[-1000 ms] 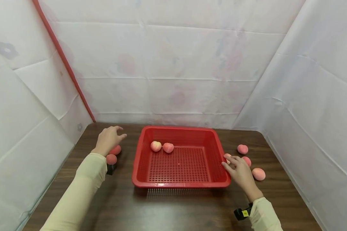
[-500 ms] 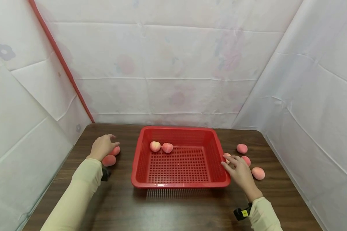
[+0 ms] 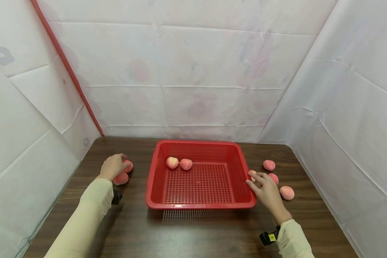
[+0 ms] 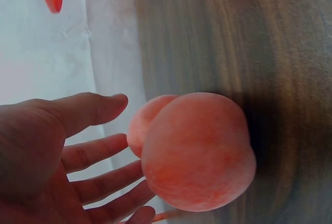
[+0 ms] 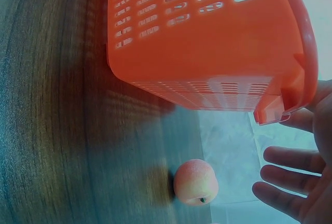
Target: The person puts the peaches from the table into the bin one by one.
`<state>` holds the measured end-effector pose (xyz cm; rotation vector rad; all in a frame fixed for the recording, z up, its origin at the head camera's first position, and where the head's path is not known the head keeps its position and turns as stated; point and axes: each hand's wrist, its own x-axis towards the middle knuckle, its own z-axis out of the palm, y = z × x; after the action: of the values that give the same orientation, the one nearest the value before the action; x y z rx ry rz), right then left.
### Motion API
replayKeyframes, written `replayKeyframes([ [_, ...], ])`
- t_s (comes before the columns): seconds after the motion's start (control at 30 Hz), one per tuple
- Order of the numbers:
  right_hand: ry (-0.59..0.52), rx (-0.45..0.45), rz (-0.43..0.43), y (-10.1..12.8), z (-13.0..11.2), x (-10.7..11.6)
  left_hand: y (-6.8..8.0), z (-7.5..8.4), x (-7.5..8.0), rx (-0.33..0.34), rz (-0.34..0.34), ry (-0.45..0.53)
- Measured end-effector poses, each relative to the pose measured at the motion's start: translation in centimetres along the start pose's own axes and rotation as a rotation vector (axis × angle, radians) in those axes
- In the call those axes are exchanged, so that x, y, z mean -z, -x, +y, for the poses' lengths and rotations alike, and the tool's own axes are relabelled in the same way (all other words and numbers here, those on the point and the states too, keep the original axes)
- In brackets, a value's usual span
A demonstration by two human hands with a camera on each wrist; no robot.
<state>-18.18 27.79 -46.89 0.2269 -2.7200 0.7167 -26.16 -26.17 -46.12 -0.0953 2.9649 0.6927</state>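
My left hand (image 3: 113, 167) is over two peaches left of the basket. In the left wrist view its thumb and fingers (image 4: 101, 154) are spread, their tips beside the farther peach (image 4: 148, 117). The nearer peach (image 4: 199, 151) sits in front, partly covering that one. My right hand (image 3: 268, 193) holds the right rim of the red plastic basket (image 3: 200, 206) between thumb and forefinger, its other fingers extended in the right wrist view. Two peaches lie inside the basket, a yellowish one (image 3: 172, 162) and a pinker one (image 3: 186, 164).
Right of the basket, several peaches lie on the dark wooden table (image 3: 193, 240): one at the back (image 3: 269, 165), one behind the right hand (image 3: 273, 178), an orange one (image 3: 287, 192) and one beside the rim (image 3: 252, 174). White sheeting (image 3: 187, 71) encloses the table's back and sides.
My left hand has moved left and down, its fingertips coming to the farther peach. My right hand stays at the basket rim, and the basket keeps its place.
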Motion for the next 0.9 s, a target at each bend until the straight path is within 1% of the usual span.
replayKeyframes([
  [0.23, -0.012, 0.001, 0.018, 0.1, -0.1, -0.1, -0.2, -0.4, -0.5, 0.014, -0.007, 0.009],
  [0.43, -0.025, -0.009, 0.013, 0.1, 0.0, -0.2, -0.6, -0.9, -1.1, 0.019, -0.013, 0.008],
  [0.67, -0.028, -0.013, 0.008, 0.1, 0.0, -0.2, -0.7, -1.2, -1.3, 0.003, 0.007, 0.004],
  [0.9, -0.035, -0.029, 0.001, 0.2, -0.1, -0.2, -0.8, -1.3, -1.3, -0.007, 0.012, 0.008],
])
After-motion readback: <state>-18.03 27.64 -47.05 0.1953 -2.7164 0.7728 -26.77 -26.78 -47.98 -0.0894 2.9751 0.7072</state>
